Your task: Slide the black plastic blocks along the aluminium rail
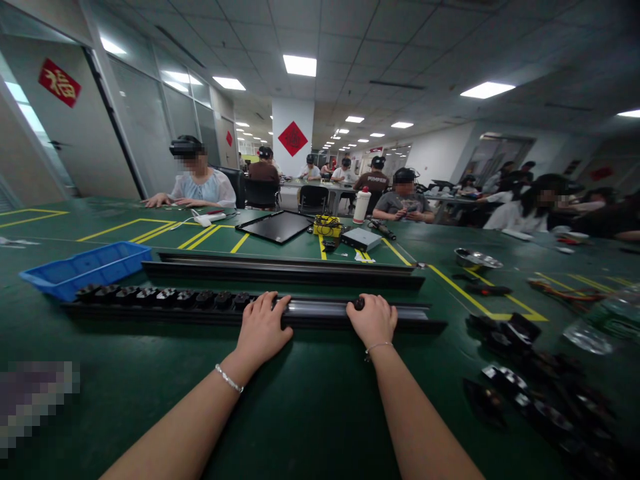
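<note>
A long black track rail (320, 309) with a shiny inner channel lies across the table before me. Small black modules (186, 298), resembling track sockets, sit in a row along its left half; some show pale metallic tops. My left hand (263, 327) bends over the rail at the right end of this row, its fingers closed around a dark module that they mostly cover. Farther right, my right hand (374, 321) grips a small black module (359, 303) at the rail's channel. Bare channel shows between my hands. A second black rail (285, 272) lies parallel behind.
A blue bin (90, 270) stands at the left. Loose black modules (540, 400) are heaped at the right, near a plastic bottle (603, 317). A metal bowl (477, 259), a black panel (274, 227) and a grey box (361, 239) lie beyond. Co-workers sit across the table.
</note>
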`<action>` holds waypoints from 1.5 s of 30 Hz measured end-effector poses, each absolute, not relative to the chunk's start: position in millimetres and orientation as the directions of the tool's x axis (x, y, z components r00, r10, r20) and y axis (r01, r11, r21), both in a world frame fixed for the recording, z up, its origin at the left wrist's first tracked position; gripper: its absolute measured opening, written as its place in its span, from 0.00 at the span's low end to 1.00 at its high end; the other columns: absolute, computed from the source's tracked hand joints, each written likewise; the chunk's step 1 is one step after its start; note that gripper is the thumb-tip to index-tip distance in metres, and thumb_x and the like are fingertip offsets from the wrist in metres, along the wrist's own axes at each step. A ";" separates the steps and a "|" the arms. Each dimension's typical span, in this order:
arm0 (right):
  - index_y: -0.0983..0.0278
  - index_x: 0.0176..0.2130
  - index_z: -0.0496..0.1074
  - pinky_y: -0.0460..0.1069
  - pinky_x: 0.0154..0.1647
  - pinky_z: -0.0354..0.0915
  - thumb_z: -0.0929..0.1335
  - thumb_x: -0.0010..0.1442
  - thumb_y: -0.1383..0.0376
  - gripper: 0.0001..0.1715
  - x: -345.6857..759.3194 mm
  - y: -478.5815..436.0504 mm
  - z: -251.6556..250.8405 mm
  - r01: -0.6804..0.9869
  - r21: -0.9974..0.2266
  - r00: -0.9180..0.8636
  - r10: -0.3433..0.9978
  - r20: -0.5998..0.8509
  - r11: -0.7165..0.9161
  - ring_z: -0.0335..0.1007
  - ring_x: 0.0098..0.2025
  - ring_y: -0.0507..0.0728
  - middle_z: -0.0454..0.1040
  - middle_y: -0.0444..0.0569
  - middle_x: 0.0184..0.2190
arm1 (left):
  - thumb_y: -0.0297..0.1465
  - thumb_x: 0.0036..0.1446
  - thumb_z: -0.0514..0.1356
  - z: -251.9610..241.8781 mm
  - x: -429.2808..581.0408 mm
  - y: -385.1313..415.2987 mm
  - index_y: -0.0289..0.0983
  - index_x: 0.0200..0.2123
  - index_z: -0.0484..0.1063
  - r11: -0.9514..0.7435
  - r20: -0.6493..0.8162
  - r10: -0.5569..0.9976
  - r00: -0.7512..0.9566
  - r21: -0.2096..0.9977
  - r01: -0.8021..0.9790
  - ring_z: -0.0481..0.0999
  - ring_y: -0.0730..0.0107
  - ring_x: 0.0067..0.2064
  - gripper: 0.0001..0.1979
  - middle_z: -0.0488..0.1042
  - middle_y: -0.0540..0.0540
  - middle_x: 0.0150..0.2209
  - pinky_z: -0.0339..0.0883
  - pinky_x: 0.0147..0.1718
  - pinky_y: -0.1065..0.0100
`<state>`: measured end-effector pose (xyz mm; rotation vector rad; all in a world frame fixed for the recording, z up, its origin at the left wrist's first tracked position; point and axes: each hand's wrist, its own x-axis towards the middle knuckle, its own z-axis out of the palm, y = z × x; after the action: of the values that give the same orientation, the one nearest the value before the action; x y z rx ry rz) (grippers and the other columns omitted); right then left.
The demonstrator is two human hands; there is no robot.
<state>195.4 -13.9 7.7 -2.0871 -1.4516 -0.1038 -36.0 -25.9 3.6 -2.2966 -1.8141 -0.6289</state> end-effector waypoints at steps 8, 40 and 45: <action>0.61 0.41 0.71 0.60 0.58 0.43 0.63 0.52 0.58 0.17 195.1 -13.8 13.1 0.871 -0.423 0.413 0.840 0.351 -0.251 0.60 0.52 0.61 0.72 0.51 0.43 | 0.36 0.47 0.56 3.8 -36.6 -25.5 0.45 0.56 0.62 -0.259 0.406 0.895 0.186 0.132 0.957 0.57 0.55 0.60 0.30 0.62 0.42 0.58 0.49 0.56 0.53; 0.61 0.47 0.67 0.55 0.55 0.46 0.63 0.53 0.59 0.21 202.2 -18.5 18.5 0.864 -0.450 0.393 0.863 0.317 -0.227 0.61 0.53 0.59 0.73 0.50 0.45 | 0.33 0.50 0.54 0.4 -37.8 -24.6 0.40 0.57 0.60 -0.326 0.408 0.873 0.267 0.080 0.942 0.54 0.57 0.63 0.29 0.62 0.42 0.60 0.45 0.59 0.54; 0.60 0.46 0.67 0.55 0.55 0.47 0.63 0.52 0.60 0.20 202.2 -18.5 19.1 0.857 -0.462 0.400 0.861 0.315 -0.229 0.61 0.52 0.59 0.73 0.49 0.44 | 0.33 0.49 0.54 2.5 -36.8 -24.6 0.40 0.57 0.61 -0.319 0.406 0.876 0.260 0.085 0.944 0.56 0.57 0.62 0.29 0.62 0.43 0.59 0.48 0.58 0.54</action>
<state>202.2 -18.5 19.1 -2.0890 -1.4595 0.0096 -36.8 -24.6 2.5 -2.3491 -1.7177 -0.5762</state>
